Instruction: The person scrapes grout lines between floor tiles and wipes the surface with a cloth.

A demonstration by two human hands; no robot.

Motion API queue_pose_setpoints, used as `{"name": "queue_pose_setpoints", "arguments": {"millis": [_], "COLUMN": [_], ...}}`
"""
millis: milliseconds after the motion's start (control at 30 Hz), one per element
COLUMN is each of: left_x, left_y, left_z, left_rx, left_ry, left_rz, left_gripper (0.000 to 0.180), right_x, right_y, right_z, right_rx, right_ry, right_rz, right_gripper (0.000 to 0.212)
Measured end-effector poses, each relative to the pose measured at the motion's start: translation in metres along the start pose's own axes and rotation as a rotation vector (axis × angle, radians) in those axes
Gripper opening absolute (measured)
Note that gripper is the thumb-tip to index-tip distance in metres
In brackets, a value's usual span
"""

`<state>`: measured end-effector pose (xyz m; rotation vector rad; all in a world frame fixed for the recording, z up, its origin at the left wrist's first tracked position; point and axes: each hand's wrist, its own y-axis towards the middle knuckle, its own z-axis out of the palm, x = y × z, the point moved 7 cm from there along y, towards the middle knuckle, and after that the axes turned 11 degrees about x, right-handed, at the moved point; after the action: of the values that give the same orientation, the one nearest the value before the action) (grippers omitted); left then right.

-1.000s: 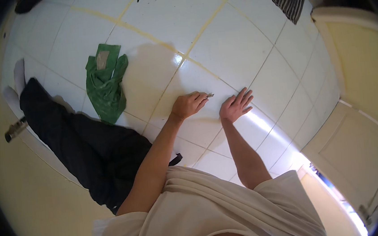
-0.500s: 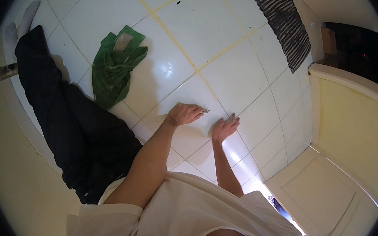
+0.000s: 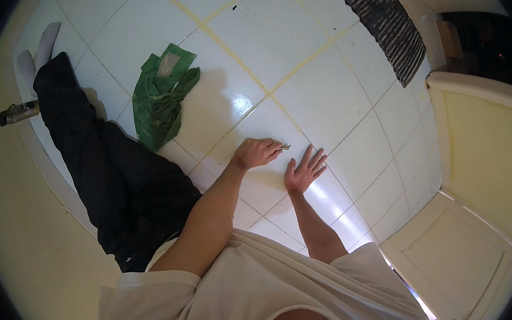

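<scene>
My left hand (image 3: 259, 152) is closed, low over the white tiled floor (image 3: 324, 102). A small, thin, greyish piece (image 3: 286, 147) pokes out between its fingertips. That piece looks flat, like a bit of blade, but it is too small to name surely. To the right, my right hand (image 3: 305, 169) lies palm down on the tiles with fingers spread and nothing in it. Yellow grout lines run across the tiles just beyond both hands; other joints nearby look grey.
A crumpled green cloth (image 3: 165, 101) lies on the floor at left, beside my outstretched dark trouser legs (image 3: 94, 156). Past them is a bottle (image 3: 19, 113) by the wall. A striped mat (image 3: 385, 27) lies at far right, and a pale door (image 3: 453, 258) stands at lower right.
My right hand's fingers have spread and it now rests flat. The left hand keeps its grip on the small piece and sits slightly further right. The whole view has shifted a little.
</scene>
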<state>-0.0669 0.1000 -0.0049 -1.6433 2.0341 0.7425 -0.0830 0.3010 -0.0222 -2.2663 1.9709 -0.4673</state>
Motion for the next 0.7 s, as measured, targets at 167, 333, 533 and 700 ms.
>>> {"name": "queue_pose_setpoints", "arguments": {"millis": [167,333,533,700], "left_x": [-0.001,-0.005,-0.002,0.008], "left_y": [-0.003,0.0,0.0,0.003], "left_z": [0.0,-0.002,-0.007,-0.011], "left_rx": [-0.031,0.008,0.051,0.126], "left_ry": [-0.013,0.004,-0.227,-0.431], "left_rz": [0.01,-0.005,-0.012,-0.2], "left_gripper": [0.022,0.02,0.02,0.02], "right_x": [0.001,-0.005,-0.004,-0.004], "right_y": [-0.002,-0.001,-0.002,-0.002], "right_z": [-0.002,0.0,0.001,0.006], "right_rx": [-0.004,-0.028,-0.01,0.026], "right_ry": [0.019,0.035,0.006,-0.019], "right_rz": [0.002,0.015,0.002,0.016], "right_gripper": [0.074,0.069,0.067,0.066]}}
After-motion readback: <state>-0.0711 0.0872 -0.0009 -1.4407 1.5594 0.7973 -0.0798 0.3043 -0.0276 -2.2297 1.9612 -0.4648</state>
